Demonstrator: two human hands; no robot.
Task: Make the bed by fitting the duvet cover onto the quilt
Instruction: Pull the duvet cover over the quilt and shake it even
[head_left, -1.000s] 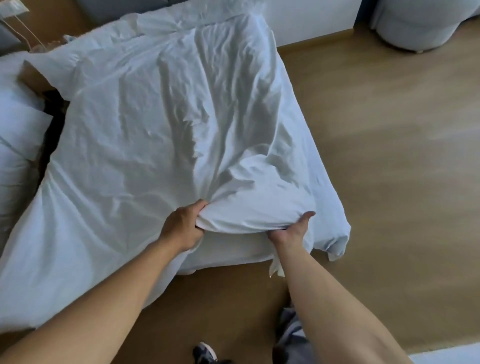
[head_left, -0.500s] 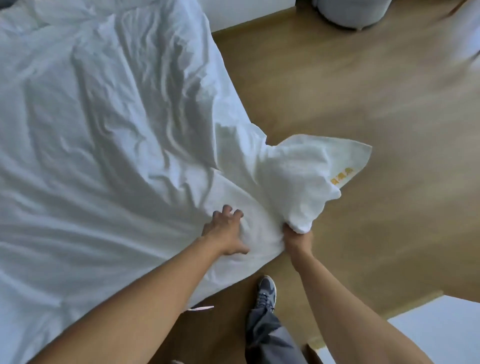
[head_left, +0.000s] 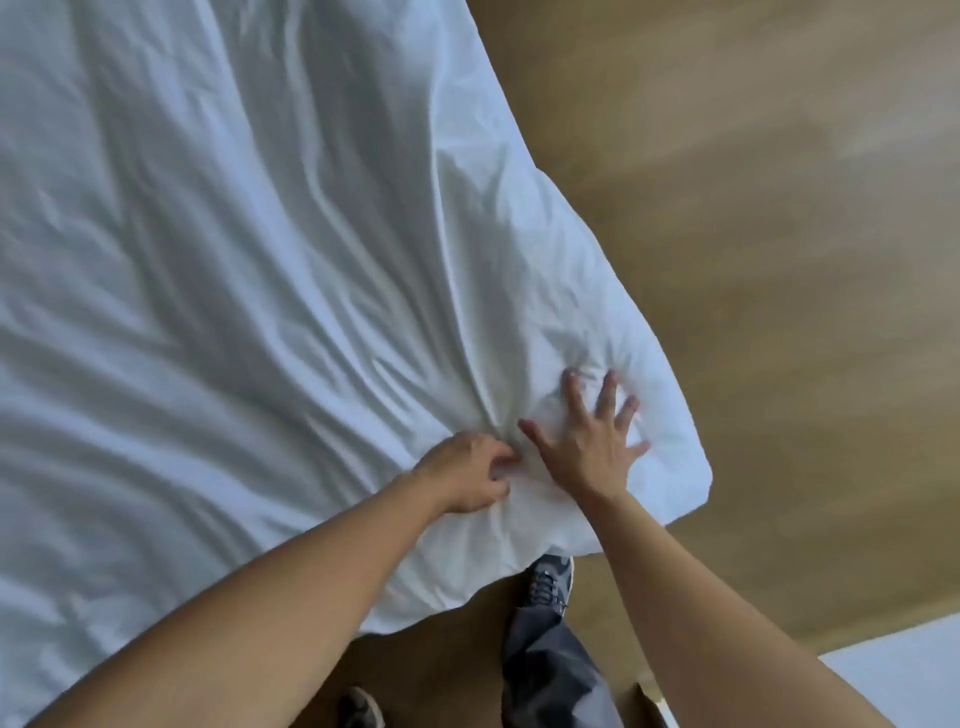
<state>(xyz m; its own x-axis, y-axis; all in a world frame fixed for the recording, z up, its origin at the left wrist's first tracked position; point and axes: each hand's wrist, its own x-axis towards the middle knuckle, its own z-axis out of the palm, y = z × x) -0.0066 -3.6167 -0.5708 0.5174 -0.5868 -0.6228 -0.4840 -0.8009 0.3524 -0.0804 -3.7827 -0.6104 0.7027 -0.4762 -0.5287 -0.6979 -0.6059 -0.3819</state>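
Note:
A white, wrinkled duvet cover (head_left: 249, 270) spreads over the bed and fills the left and middle of the head view. Its near right corner (head_left: 670, 467) hangs past the bed edge over the floor. My left hand (head_left: 470, 475) grips a bunch of the fabric near that corner, and creases radiate from the fist. My right hand (head_left: 592, 434) lies flat with spread fingers, pressing on the padded corner just right of the left hand. The quilt itself is hidden inside the cover.
Wooden floor (head_left: 779, 234) runs along the right side of the bed. My legs in dark trousers (head_left: 545, 670) and grey sneakers (head_left: 548, 579) stand at the bed's near edge. A white surface (head_left: 904, 670) shows at the lower right corner.
The raised corner that my right hand held up has been laid down flat. My right hand let go and now presses on it with spread fingers. My left hand bunches the fabric.

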